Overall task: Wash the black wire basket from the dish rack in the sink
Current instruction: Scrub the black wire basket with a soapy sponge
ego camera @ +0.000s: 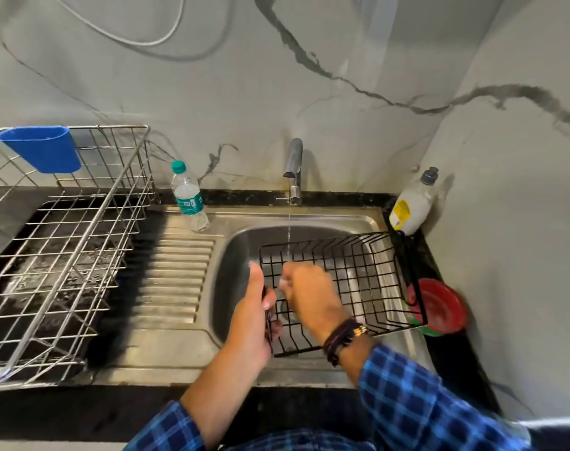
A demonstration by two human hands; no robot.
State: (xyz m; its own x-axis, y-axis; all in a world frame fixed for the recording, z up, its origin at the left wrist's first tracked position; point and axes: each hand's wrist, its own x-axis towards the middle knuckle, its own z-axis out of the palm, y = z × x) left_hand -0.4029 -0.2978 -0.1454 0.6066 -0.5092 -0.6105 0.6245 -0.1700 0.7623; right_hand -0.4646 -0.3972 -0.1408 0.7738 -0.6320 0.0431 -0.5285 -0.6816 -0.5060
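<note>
centre frame, the left hand (254,317) clamps the left rim of the basket (358,271); its long axis runs rightward over the sink (316,221). the right hand (309,296), fingers curled, rubs inside, nearest the faucet (293,170) stream.

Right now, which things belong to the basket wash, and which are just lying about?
In the job: black wire basket, sink, running tap, left hand, right hand.
Lying about: dish rack, blue cup, water bottle, soap bottle, red bowl.
</note>
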